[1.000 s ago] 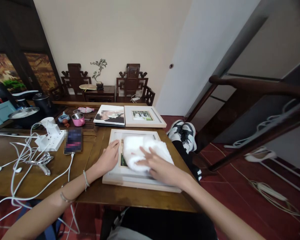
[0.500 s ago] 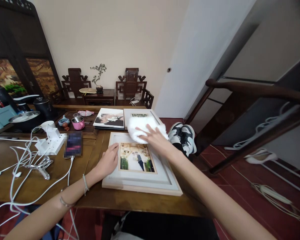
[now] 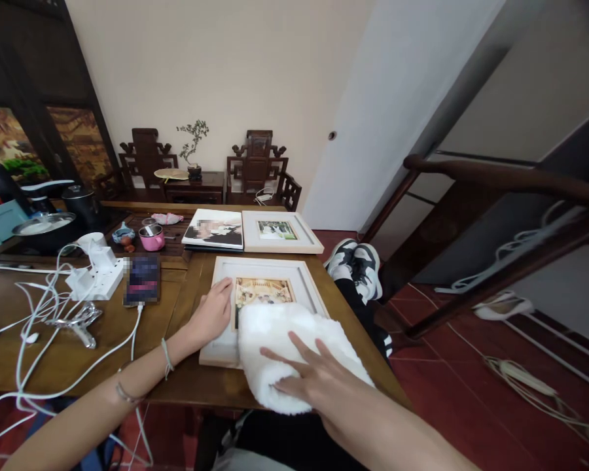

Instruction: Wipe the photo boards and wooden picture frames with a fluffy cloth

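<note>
White cloth [image 3: 294, 320] is under the right hand [image 3: 319, 376], fingers spread, crossing the picture frame's [image 3: 260, 269] near edge. Left hand [image 3: 212, 315], fingers together, rests on frame's left.

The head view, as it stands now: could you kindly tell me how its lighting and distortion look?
In the head view, light is soft and the white cloth looks bright; in the head view, the wooden chair leans and stretches, probably from a wide lens; in the head view, blocky pixels mask the phone.
</note>
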`<state>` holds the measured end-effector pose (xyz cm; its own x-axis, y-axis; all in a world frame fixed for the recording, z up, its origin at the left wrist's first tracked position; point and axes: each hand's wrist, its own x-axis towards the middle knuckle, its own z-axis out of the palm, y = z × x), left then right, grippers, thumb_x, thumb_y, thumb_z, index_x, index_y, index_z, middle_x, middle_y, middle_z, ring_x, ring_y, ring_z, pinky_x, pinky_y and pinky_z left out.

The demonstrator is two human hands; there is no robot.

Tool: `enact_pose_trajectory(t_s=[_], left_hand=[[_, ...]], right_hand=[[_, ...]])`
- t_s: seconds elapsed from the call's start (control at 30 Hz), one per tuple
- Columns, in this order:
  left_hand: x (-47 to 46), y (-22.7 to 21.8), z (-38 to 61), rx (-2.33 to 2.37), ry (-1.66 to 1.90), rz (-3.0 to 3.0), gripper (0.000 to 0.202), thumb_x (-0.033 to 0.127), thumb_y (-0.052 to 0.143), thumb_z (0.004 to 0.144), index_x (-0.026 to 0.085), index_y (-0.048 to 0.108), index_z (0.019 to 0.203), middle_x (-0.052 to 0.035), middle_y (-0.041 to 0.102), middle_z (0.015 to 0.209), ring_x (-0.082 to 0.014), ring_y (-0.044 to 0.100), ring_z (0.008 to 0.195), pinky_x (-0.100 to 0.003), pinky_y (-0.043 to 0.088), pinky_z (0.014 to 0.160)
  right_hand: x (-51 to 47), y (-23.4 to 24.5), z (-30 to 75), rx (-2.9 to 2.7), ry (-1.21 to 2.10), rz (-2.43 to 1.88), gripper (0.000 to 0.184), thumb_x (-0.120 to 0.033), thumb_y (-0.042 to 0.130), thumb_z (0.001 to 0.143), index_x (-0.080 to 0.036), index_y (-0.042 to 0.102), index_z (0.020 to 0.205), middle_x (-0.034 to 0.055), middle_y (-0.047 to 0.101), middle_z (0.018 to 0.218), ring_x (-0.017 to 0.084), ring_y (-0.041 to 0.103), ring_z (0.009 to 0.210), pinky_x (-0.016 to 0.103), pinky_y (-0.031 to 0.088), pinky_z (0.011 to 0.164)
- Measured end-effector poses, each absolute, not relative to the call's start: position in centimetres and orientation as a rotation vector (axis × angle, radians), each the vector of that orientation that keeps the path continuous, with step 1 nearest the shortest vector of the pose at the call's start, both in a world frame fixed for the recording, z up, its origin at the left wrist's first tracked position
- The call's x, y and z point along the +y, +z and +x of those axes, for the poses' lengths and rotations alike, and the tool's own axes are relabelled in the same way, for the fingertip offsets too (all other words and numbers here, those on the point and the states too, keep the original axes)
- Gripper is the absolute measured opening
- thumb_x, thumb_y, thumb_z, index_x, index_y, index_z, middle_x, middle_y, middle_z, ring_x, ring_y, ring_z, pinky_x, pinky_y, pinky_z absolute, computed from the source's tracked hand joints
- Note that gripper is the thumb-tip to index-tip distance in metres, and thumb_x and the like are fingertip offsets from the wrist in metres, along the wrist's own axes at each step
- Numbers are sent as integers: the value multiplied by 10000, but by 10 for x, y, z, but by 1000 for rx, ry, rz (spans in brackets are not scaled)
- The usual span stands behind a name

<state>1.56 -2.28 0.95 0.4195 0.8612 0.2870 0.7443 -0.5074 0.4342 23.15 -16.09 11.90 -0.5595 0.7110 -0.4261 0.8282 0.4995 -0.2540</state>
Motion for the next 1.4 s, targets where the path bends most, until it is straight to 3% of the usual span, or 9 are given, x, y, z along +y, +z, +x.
enact_pose_trajectory(t_s=[0.2,0.37,0.57,0.73,0.83,1.03,1.2,1.4], left_hand=[[-21,10,15,1388,716,2433,448,132,346,930,72,489,1350,-186,477,1432,-263,423,1360,-475,376,1125],[-20,8,15,1375,752,2422,423,159,347,949,111,500,1340,-166,483,1432,-246,424,1360,-473,359,1135],[-19,4,15,1350,782,2395,431,162,339,949,111,485,1351,-166,472,1442,-246,409,1371,-491,342,1143],[-23,6,16,1385,756,2394,452,123,332,930,112,475,1359,-166,450,1460,-254,391,1385,-495,331,1148],[-23,7,15,1393,723,2397,466,103,321,921,110,470,1362,-167,439,1468,-255,378,1393,-495,330,1149],[-23,6,14,1400,659,2413,495,84,301,912,94,440,1387,-174,409,1484,-264,354,1405,-492,327,1150],[-23,6,16,1384,696,2399,452,147,312,949,127,448,1380,-163,423,1477,-274,365,1395,-516,321,1146],[-21,4,17,1352,820,2349,422,286,267,1011,152,454,1365,-148,457,1451,-252,404,1372,-494,326,1147]], right_hand=[[-94,73,233,2566,-261,1629,957,155,348,576,-258,456,1432,15,116,1614,418,14,1442,753,107,1077],[-23,59,236,2626,41,1796,767,99,399,724,-250,500,1400,35,153,1610,462,28,1436,811,133,1016],[-56,80,219,2505,-153,1605,865,137,375,646,-249,493,1412,29,193,1596,509,103,1409,822,212,980],[-135,117,220,2476,-596,1288,876,121,375,631,-294,516,1390,-36,203,1591,432,87,1436,749,216,1060],[-156,119,226,2536,-695,1251,849,107,368,633,-312,562,1346,-49,241,1580,403,76,1441,733,191,1082],[-109,72,240,2597,-261,1528,921,146,357,572,-269,542,1373,8,229,1585,421,57,1438,747,170,1074],[-32,57,241,2634,136,1665,804,132,384,689,-258,535,1376,25,210,1594,466,90,1430,777,233,1022],[-34,66,214,2677,31,1489,825,151,336,660,-246,570,1345,-1,262,1575,476,107,1422,793,220,1012]])
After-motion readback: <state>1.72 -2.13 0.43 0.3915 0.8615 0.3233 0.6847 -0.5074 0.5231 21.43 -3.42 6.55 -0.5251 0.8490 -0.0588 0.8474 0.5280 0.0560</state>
